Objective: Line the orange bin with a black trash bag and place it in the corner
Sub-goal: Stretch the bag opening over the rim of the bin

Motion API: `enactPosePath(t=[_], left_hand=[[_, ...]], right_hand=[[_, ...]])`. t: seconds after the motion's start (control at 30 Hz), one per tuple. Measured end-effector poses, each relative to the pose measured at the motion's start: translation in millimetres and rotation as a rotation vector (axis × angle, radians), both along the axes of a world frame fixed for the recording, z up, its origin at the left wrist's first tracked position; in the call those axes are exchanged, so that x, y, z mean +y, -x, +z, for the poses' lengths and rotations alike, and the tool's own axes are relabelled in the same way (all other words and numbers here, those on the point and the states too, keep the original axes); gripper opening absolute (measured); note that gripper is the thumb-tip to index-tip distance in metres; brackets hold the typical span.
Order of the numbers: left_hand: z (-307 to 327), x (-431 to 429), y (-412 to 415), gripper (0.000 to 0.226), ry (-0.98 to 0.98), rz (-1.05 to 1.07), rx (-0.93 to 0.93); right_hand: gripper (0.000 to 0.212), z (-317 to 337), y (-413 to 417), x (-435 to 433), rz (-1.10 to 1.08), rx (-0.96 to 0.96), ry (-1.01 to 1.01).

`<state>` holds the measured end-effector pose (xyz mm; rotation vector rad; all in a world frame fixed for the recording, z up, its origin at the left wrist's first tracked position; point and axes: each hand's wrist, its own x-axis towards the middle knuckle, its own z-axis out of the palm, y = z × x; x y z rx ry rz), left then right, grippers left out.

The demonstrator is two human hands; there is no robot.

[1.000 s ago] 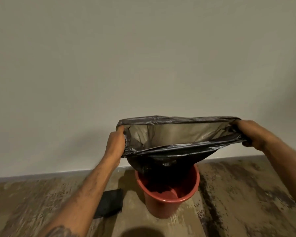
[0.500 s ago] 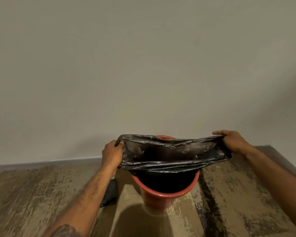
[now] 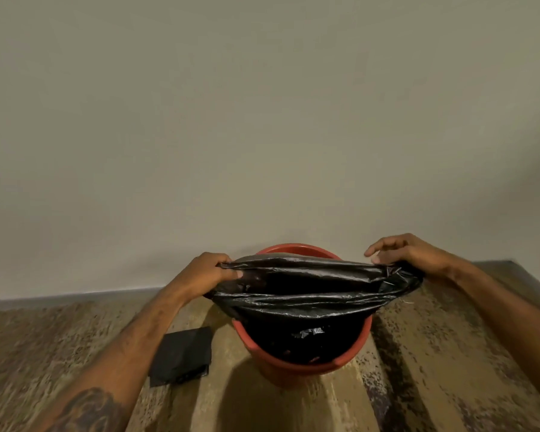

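The orange bin (image 3: 306, 366) stands on the floor close to the wall, low in the middle of the head view. A black trash bag (image 3: 309, 294) hangs into it, its mouth stretched wide just above the rim. My left hand (image 3: 205, 272) pinches the bag's left edge. My right hand (image 3: 409, 252) holds the right edge with thumb and fingers, the other fingers raised. The bag's body fills the bin's inside and hides its bottom; the far rim of the bin shows behind the bag.
A folded black bag (image 3: 183, 357) lies flat on the patterned floor (image 3: 434, 353) just left of the bin. A plain wall (image 3: 262, 120) with a grey skirting board (image 3: 75, 296) runs behind the bin.
Both hands have brought the bag's mouth down from well above the bin to its rim, and the bag's body has sunk inside. The view has tilted closer over the bin.
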<state>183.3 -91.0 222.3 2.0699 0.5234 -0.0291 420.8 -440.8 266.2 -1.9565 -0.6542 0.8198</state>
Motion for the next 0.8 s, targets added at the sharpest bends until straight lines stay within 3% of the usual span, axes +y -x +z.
enactPosePath(t=[0.1,0.2,0.4,0.5,0.67,0.8], left_hand=[[-6.1,6.3,-11.6,0.02,-0.045,-0.009,-0.042],[-8.0,13.3,-24.7,0.021,0.025,-0.001,-0.068],[-11.2,19.2,-56.3,0.03,0.444,0.064,-0.046],[-24.5,20.1,-80.8,0.034,0.52,0.191,-0.065],[-58.7,21.2,-122.9,0.036,0.452,0.47,-0.067],[-81.2,27.6,-147.7,0.034,0.21,0.553,0.017]], right_hand=[[0.039,2.4,-11.0,-2.1,0.162,0.124,0.16],[0.034,-1.2,-22.1,3.3,0.186,0.061,0.271],[0.028,-34.8,-44.2,33.6,-0.126,-0.067,0.167],[0.032,-55.7,-54.9,55.4,-0.255,-0.094,0.116],[0.045,-96.5,-78.5,93.3,-0.353,-0.423,0.227],[0.037,-123.1,-91.8,112.9,-0.421,-0.512,0.3]])
